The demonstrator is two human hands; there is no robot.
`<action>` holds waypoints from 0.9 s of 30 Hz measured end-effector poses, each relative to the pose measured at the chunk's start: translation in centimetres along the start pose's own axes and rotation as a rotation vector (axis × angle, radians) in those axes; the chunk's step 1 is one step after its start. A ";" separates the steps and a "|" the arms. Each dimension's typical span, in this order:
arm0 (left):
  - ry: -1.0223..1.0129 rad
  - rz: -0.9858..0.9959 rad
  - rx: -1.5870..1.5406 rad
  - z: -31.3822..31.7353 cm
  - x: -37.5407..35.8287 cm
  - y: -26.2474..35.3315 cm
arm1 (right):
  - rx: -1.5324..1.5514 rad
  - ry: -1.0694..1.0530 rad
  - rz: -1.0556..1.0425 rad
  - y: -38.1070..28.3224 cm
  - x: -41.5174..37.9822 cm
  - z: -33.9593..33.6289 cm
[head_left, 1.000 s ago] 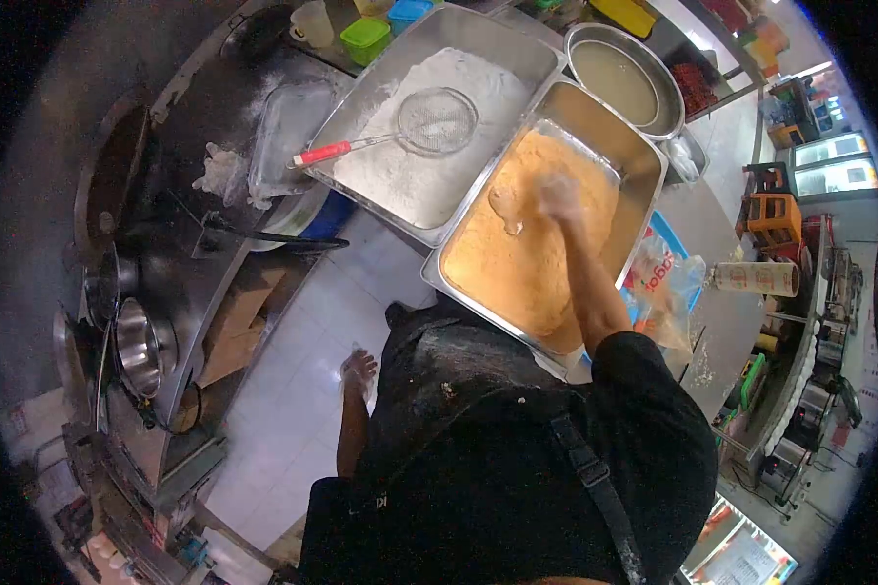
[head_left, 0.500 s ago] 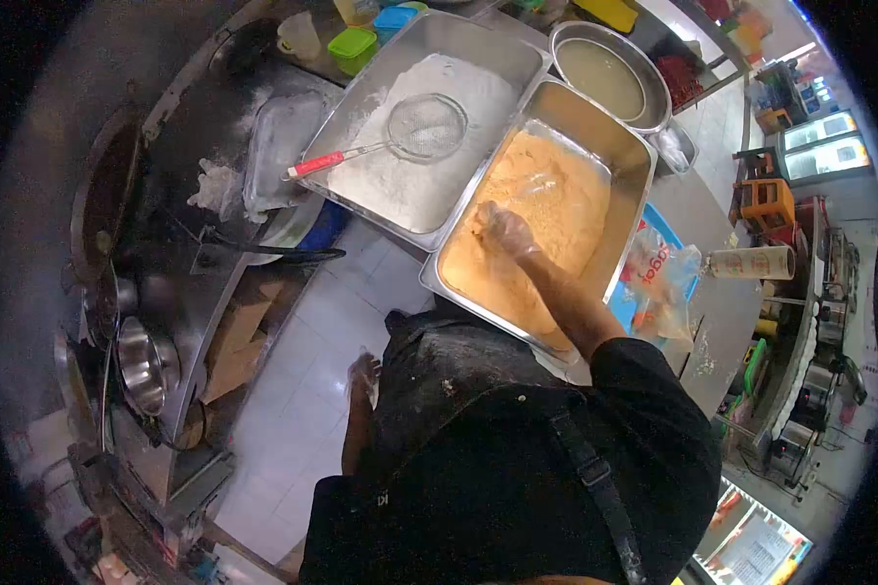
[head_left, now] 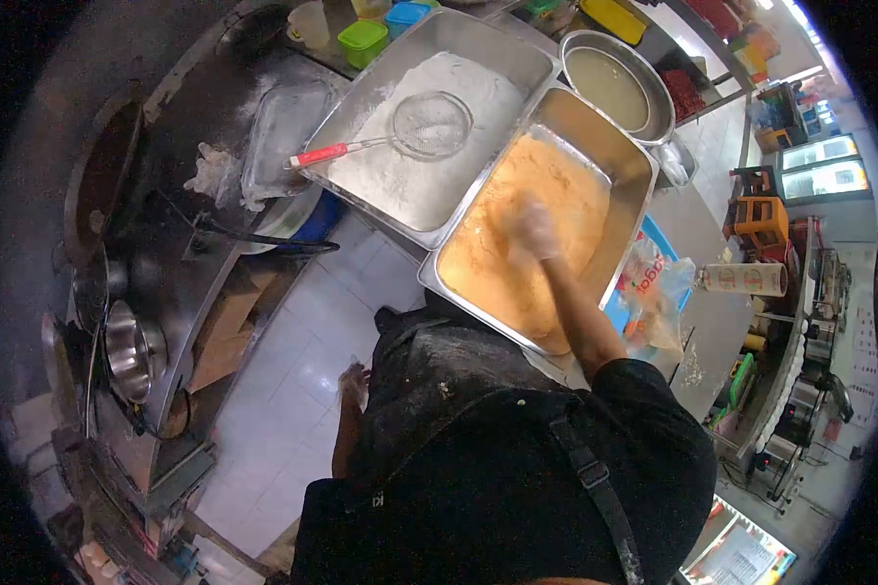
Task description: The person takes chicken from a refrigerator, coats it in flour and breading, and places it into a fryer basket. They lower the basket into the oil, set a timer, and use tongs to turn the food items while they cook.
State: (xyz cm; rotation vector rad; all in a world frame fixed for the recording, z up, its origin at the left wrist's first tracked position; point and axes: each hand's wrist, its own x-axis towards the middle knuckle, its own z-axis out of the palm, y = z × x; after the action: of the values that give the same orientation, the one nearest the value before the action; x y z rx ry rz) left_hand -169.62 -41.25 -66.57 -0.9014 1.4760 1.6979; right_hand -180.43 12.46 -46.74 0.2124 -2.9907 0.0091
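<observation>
My right hand (head_left: pixel 535 232), in a clear plastic glove, is over the middle of a deep steel pan (head_left: pixel 626 161). It touches or hovers just above a pale orange mix (head_left: pixel 498 283); motion blur hides its fingers. Beside that pan on the left stands another steel pan (head_left: pixel 502 44) with white flour (head_left: pixel 458 83). A round mesh strainer (head_left: pixel 432 125) with a red handle lies across the flour, the handle resting over the near left rim. My left hand (head_left: pixel 353 382) hangs low beside my apron, its fingers loosely apart with nothing seen in them.
A steel bowl of cloudy liquid (head_left: pixel 610 88) stands behind the orange mix. To the right are a plastic bag (head_left: pixel 644 283) over a blue tray and a column of paper cups (head_left: pixel 743 279). On the left, a dark counter holds a clear plastic container (head_left: pixel 285 136); a green-lidded tub (head_left: pixel 363 41) stands behind.
My right hand has moved right and slightly away from me over the orange mix, now blurred. My left hand shifted slightly left in view. The strainer stays put on the flour.
</observation>
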 end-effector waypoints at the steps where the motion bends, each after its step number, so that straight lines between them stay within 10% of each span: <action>1: -0.002 -0.003 0.007 0.2 -0.1 0.0 | -0.038 0.096 0.239 -1.7 0.2 2.9; 7: 0.050 -0.014 -0.125 1.5 -0.6 1.1 | 0.311 0.068 0.592 -2.2 0.9 2.5; 9: -0.495 -0.045 -0.361 -0.7 2.0 1.6 | 0.442 -0.006 0.566 -0.7 1.0 2.2; 12: -0.565 0.176 -0.527 -2.9 5.5 -1.9 | 0.444 -0.003 0.526 -0.1 1.7 2.5; 15: -0.358 0.107 -0.408 -2.8 4.5 -0.7 | 0.363 -0.032 0.530 0.8 1.8 1.6; 18: -0.182 0.046 -0.214 -2.0 1.9 -0.1 | 1.063 0.032 0.562 3.3 1.2 1.6; 21: -0.053 -0.013 -0.213 0.0 -1.1 1.5 | 0.140 -0.132 0.392 4.0 2.2 -5.9; 24: -0.137 -0.171 -0.340 -2.2 3.0 -1.9 | -0.105 -0.043 0.400 4.0 0.8 1.8; 25: -0.086 -0.133 -0.290 -1.6 3.1 -2.0 | -0.115 0.527 0.351 2.6 1.0 5.3; 27: 0.020 -0.062 -0.182 -0.4 2.8 -2.7 | -0.051 0.319 0.537 0.3 2.8 6.3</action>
State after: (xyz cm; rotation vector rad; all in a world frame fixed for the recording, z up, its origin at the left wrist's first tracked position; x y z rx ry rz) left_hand -168.76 -41.15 -70.39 -1.0521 1.3080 1.8030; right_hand -184.11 12.30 -52.56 -0.5463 -2.6312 0.0218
